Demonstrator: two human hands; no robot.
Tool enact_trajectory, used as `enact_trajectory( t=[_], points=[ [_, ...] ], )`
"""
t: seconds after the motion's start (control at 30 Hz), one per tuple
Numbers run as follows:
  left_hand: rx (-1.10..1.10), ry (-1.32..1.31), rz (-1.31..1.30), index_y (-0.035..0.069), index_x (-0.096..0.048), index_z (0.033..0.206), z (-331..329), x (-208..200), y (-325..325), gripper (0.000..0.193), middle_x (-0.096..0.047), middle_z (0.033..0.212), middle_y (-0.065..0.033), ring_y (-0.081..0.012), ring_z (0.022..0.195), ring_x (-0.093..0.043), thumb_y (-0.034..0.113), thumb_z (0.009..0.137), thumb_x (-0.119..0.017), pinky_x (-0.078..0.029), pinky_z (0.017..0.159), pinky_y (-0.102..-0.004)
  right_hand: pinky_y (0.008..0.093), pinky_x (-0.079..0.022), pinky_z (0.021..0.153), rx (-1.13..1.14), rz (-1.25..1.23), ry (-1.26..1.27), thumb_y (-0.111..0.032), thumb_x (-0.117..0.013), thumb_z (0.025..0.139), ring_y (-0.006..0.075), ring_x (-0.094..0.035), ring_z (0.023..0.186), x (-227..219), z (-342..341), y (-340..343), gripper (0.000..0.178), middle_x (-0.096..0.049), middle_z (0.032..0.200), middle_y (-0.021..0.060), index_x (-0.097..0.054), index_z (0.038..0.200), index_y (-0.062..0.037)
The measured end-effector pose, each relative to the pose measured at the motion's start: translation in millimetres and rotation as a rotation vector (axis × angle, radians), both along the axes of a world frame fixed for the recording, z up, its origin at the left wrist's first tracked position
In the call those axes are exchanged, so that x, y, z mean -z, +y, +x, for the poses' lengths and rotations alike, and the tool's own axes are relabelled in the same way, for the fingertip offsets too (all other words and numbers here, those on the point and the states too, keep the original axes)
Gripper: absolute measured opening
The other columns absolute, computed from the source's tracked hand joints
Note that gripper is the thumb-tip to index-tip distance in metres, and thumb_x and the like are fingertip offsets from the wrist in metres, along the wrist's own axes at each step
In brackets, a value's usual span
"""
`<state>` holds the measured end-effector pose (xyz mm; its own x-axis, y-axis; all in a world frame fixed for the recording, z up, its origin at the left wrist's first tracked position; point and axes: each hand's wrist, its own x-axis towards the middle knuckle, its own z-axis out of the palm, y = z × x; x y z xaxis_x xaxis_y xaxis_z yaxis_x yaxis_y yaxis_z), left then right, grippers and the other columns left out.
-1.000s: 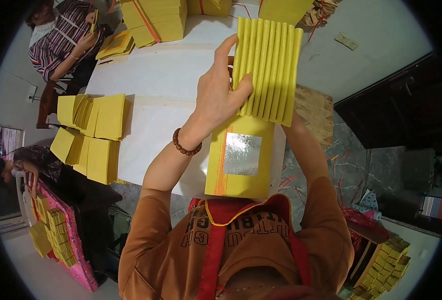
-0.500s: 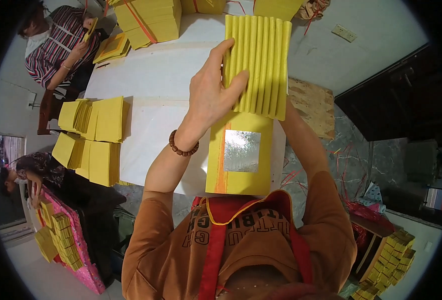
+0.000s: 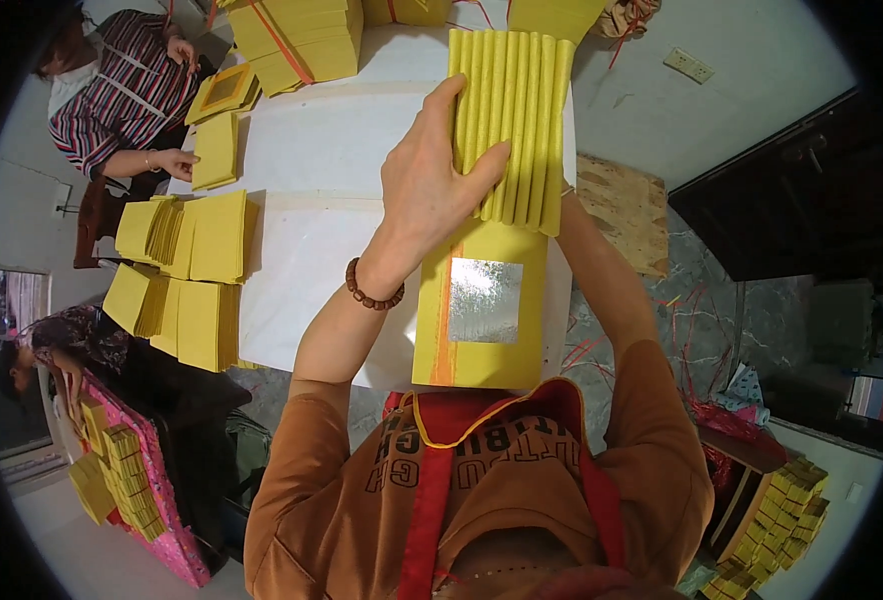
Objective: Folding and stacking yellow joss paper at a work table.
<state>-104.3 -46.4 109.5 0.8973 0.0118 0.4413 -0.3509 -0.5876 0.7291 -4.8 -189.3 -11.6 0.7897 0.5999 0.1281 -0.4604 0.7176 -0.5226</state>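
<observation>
A row of several yellow paper rolls (image 3: pixel 510 125), side by side like a ridged mat, is held up over the table. My left hand (image 3: pixel 427 185) grips its left edge, the thumb lying across the front and the fingers at the side. My right forearm (image 3: pixel 607 275) reaches up along the right side, and my right hand is hidden behind the rolls. Below them lies a yellow sheet or stack of paper (image 3: pixel 522 365) with an orange stripe down its left and a silver foil square (image 3: pixel 485 300). The rolls overlap its far end.
Bundles of yellow paper (image 3: pixel 202 320) stand on the white table (image 3: pixel 307 240) at left. Larger strapped stacks (image 3: pixel 297 45) line its far side. One co-worker (image 3: pixel 127 95) sits far left, another (image 3: pixel 77 335) lower left. A wooden board (image 3: pixel 622 215) is at right.
The rolls and my left hand have shifted slightly against each other. The far-left co-worker, who was holding a yellow piece up, now has one hand at a yellow packet on the table.
</observation>
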Motion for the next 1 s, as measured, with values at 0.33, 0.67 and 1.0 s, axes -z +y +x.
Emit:
enact_trajectory(
  t=[0.33, 0.67, 1.0],
  points=[
    [0.090, 0.144, -0.319, -0.002, -0.011, 0.136, 7, 5, 8, 0.088, -0.053, 0.115, -0.0229, -0.0298, 0.098, -0.058, 0.038, 0.078, -0.063, -0.047, 0.080, -0.0360, 0.0379, -0.046, 0.092, -0.044, -0.083, 0.022, -0.048, -0.055, 0.084, 0.0234, -0.052, 0.109, -10, 8, -8, 0.065, -0.047, 0.126, 0.0114, -0.038, 0.130, -0.0065],
    [0.207, 0.665, -1.173, -0.004, -0.036, 0.127, 100, 102, 79, 0.063, -0.056, 0.111, -0.0140, -0.0230, 0.099, -0.057, 0.027, 0.078, -0.061, -0.045, 0.087, -0.0337, 0.0282, -0.050, 0.081, -0.088, -0.573, -0.066, -0.036, -0.060, 0.085, 0.0177, -0.057, 0.099, -22, 68, 15, 0.061, -0.054, 0.115, 0.0094, -0.034, 0.130, -0.0061],
    [0.017, 0.491, -1.678, 0.005, -0.046, 0.119, 195, 192, 77, 0.042, -0.055, 0.114, -0.0104, -0.0273, 0.104, -0.053, 0.027, 0.083, -0.052, -0.044, 0.088, -0.0452, 0.0438, -0.041, 0.086, 0.478, -1.601, -0.818, -0.045, -0.057, 0.077, 0.0299, -0.050, 0.108, 125, 110, -70, 0.057, -0.045, 0.128, 0.0140, -0.048, 0.125, -0.0159]
  ],
)
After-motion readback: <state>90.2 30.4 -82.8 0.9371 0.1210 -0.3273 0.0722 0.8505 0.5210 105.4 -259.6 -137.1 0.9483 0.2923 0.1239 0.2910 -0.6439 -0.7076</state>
